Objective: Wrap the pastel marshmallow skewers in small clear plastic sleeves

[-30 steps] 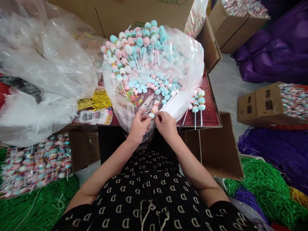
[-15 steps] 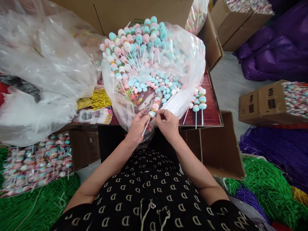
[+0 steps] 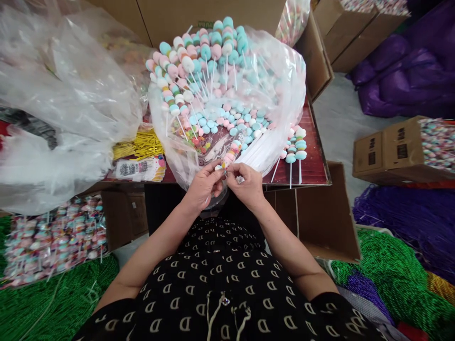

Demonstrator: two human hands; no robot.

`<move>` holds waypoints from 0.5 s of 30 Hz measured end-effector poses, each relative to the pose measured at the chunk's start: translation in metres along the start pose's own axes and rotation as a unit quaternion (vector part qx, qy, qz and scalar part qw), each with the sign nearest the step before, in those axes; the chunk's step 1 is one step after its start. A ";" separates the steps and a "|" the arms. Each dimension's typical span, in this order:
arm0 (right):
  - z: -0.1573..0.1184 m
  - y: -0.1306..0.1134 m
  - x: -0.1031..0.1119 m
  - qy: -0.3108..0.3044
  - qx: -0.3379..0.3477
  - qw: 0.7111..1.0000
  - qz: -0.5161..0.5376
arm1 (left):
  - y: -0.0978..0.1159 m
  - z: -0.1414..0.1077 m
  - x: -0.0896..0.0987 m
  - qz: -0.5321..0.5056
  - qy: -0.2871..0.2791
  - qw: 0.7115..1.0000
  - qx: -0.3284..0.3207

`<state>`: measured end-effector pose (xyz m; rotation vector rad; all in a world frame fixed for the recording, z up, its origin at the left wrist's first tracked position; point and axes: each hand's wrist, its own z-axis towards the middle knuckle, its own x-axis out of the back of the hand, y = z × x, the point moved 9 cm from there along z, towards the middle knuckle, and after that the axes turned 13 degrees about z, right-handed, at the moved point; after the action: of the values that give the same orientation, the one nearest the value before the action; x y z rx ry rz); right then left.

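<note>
A red bench [image 3: 314, 170] is partly covered by one clear plastic bag [image 3: 284, 90], in which many candy skewers [image 3: 199, 61] are heaped. At the bag's near edge, one tilted candy skewer [image 3: 232, 154] is pinched between two hands: both the left hand [image 3: 203, 186] and right hand [image 3: 247, 186] are closed on it.

left hand [image 3: 203, 185] and right hand [image 3: 246, 185] hold what seems a candy skewer [image 3: 232, 154]
</note>
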<state>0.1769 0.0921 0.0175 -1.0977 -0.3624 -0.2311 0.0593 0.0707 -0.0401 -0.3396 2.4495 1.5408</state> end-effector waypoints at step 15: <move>-0.009 0.022 0.002 0.010 -0.105 0.987 0.123 | 0.008 -0.001 0.008 0.060 0.079 0.991 -0.090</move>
<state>0.1882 0.0940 -0.0030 -1.3345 -0.1840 -0.0618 0.0496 0.0721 -0.0354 -0.3648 2.4929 1.8598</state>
